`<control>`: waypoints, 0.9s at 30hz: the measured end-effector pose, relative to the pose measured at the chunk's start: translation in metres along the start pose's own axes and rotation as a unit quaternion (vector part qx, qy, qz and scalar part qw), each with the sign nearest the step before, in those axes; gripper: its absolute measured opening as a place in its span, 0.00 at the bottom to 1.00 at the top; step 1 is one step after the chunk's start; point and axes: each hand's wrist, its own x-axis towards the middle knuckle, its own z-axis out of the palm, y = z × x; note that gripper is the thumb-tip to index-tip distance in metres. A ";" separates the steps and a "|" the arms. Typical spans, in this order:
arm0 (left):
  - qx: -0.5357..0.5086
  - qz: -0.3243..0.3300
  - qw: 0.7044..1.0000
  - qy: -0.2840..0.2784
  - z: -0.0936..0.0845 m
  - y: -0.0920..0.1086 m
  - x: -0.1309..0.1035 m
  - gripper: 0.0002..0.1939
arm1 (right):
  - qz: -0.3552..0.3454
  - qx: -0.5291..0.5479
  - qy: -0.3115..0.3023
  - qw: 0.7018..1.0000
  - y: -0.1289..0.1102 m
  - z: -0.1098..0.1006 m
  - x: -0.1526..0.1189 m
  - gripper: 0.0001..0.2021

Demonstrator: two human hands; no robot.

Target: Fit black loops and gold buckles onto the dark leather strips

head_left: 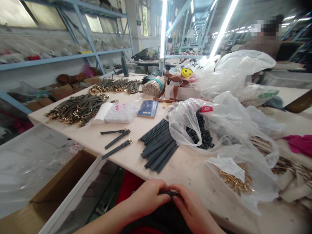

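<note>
Between my two hands, close to my body at the table's front edge, is a short dark strap (170, 193). My left hand (152, 195) is closed on its left end, and my right hand (186, 200) pinches the other end; the fingers cover much of it. On the table ahead lies a fanned stack of dark flat strips (159, 146). Left of the stack are several finished-looking straps with buckles, one of them a buckled strap (117, 149). To the right, a clear plastic bag (187, 125) holds small dark loops (204, 131), and another open bag contains gold metal hardware (235, 178).
A heap of buckled straps (75, 109) covers the table's far left. Behind the strips lie a blue booklet (147, 108) and a white packet (120, 113). Large plastic bags (234, 74) stand at the back right. A cardboard box (65, 175) sits below the left edge.
</note>
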 end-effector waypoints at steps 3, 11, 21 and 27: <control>0.061 0.031 0.997 0.034 -0.013 -0.001 -0.002 0.07 | 0.000 -0.008 0.020 1.000 -0.002 0.004 0.015 0.15; 0.370 -0.004 0.857 0.358 -0.116 -0.082 0.026 0.19 | 0.025 -0.001 0.126 0.992 0.015 -0.004 0.043 0.16; 0.415 -0.055 0.815 0.400 -0.179 -0.122 0.074 0.21 | 0.055 0.045 0.188 0.980 0.037 -0.005 0.050 0.12; 0.399 0.027 0.871 0.286 -0.121 -0.065 0.073 0.14 | 0.056 0.049 0.219 0.973 0.034 -0.004 0.050 0.12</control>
